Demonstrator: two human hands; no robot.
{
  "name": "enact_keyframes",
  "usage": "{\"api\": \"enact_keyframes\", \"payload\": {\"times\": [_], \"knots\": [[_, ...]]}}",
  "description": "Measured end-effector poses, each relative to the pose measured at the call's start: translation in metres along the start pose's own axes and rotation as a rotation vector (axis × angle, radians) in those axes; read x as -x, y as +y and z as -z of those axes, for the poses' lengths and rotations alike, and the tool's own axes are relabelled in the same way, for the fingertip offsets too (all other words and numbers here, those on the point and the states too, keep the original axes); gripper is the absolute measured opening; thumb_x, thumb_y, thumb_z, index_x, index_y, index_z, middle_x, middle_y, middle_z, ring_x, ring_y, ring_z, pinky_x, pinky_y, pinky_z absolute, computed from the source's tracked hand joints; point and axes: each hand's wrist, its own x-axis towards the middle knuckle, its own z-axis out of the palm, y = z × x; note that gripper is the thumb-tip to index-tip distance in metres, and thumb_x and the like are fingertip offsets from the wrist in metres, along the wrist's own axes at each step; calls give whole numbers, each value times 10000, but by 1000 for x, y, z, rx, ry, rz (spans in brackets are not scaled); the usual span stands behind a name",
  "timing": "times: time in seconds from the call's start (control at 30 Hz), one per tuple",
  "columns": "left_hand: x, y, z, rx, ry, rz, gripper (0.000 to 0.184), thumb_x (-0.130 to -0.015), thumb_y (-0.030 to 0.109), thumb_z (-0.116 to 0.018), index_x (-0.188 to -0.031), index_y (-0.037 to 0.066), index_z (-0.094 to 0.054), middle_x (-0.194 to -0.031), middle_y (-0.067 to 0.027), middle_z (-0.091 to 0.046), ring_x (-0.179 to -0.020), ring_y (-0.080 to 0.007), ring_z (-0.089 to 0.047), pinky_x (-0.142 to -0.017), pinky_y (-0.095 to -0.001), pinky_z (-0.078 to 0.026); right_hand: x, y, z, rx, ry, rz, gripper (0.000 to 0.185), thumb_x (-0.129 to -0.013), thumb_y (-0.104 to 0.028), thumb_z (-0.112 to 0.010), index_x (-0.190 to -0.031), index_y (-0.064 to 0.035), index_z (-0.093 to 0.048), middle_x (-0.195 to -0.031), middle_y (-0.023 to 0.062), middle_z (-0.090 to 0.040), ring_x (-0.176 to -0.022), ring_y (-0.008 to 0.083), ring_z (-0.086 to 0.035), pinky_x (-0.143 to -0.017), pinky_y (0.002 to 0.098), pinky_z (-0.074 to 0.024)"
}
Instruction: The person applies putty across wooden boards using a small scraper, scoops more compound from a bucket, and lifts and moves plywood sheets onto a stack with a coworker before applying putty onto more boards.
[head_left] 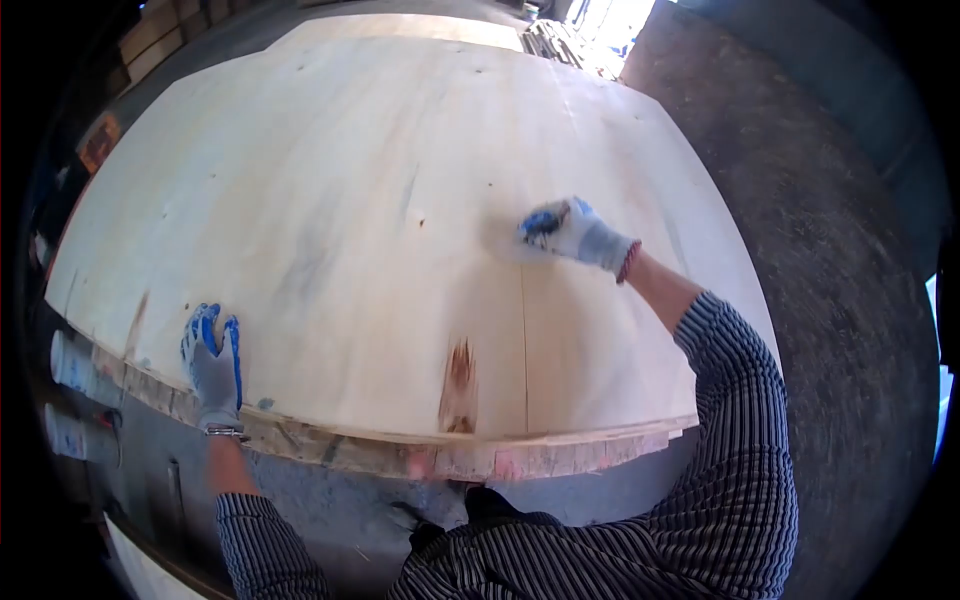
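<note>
A broad sheet of pale plywood [350, 200] lies on top of a stack, with a dark brown patch [459, 385] and a thin straight seam near its front edge. My left hand [211, 350], in a white glove with blue-coated fingers, rests on the sheet at the front left, fingers apart and nothing in them. Over the right middle of the sheet is my right hand [575, 233], gloved the same way and slightly blurred. Its fingers are curled together; what they hold, if anything, is hidden. A shadow falls on the wood beside it.
The layered stack edge [330, 445] runs along the front, close to my body. White buckets [70, 360] stand at the left below the edge. Wood strips [570, 48] lie in a pile at the back, near a bright opening. Dark floor [790, 200] stretches along the right.
</note>
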Motion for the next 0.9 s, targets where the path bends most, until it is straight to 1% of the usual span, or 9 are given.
{"api": "enact_keyframes", "payload": {"times": [0.1, 0.27, 0.43, 0.5, 0.57, 0.63, 0.7, 0.73, 0.9], "knots": [[-4, 5, -10, -38, -3, -25, 285, -935, 244, -643, -1142, 50, -674, -1268, -129, -625, -1215, -298, -540, -1048, -406, -391, 68, -28, -15, -3, -24, 129, 203, -794, -92, -746, -996, -73, -738, -951, 103, -725, -878, 258, -693, -783, 336, -551], [-10, 15, -7, -72, -18, -16, 302, -941, 304, -624, -1130, 79, -691, -1266, -103, -635, -1219, -268, -544, -1056, -401, -379, 151, -79, -45, 147, -59, 338, 177, -858, -203, -710, -993, -98, -754, -982, 127, -721, -922, 303, -679, -789, 359, -540], [-13, 15, -10, -70, -39, -36, 326, -947, 346, -596, -1121, 88, -693, -1274, -89, -634, -1223, -252, -541, -1063, -400, -362, 184, -115, -70, 145, 56, 237, 242, -899, -179, -669, -1116, -91, -731, -993, 111, -733, -897, 274, -694, -780, 354, -545], [-8, 14, -4, -69, -49, -15, 331, -947, 352, -590, -1121, 90, -692, -1272, -88, -634, -1220, -253, -541, -1066, -401, -356, 172, -122, -85, -568, 336, 58, 245, -931, -158, -647, -1146, -60, -708, -998, 61, -739, -839, 205, -693, -749, 328, -550], [-7, 18, -2, -51, -12, -11, 335, -945, 355, -586, -1128, 94, -687, -1260, -84, -636, -1206, -256, -547, -1067, -402, -349, 142, -139, -69, -1157, 341, -148, 212, -896, -69, -654, -1088, 17, -678, -921, 73, -693, -763, 181, -657, -675, 302, -541], [-7, 23, -4, -25, -11, -10, 326, -943, 347, -589, -1125, 94, -685, -1252, -86, -638, -1197, -259, -549, -1063, -403, -352, 111, -118, -73, -1357, 281, -275, 203, -849, -61, -674, -1028, 34, -673, -891, 101, -682, -767, 191, -658, -668, 299, -547], [-10, 28, -11, 1, -9, -10, 318, -942, 339, -592, -1123, 94, -683, -1243, -89, -639, -1188, -263, -552, -1059, -404, -355, 69, -76, -86, -976, 399, -413, 254, -830, -157, -696, -1000, 32, -672, -903, 122, -687, -791, 209, -668, -692, 317, -562], [-10, 25, -9, 2, -2, -27, 310, -940, 333, -596, -1115, 92, -682, -1231, -93, -642, -1180, -266, -554, -1054, -404, -358, 46, -66, -96, -439, 517, -470, 324, -832, -229, -703, -995, 50, -671, -883, 157, -688, -808, 240, -680, -690, 308, -566], [-8, 26, -17, 60, 28, -97, 274, -933, 295, -619, -1095, 83, -680, -1163, -102, -663, -1131, -280, -579, -1018, -411, -393, 25, -95, -79, 353, 401, -338, 329, -847, -246, -695, -1020, 33, -688, -930, 171, -717, -839, 251, -699, -749, 312, -560]]}}
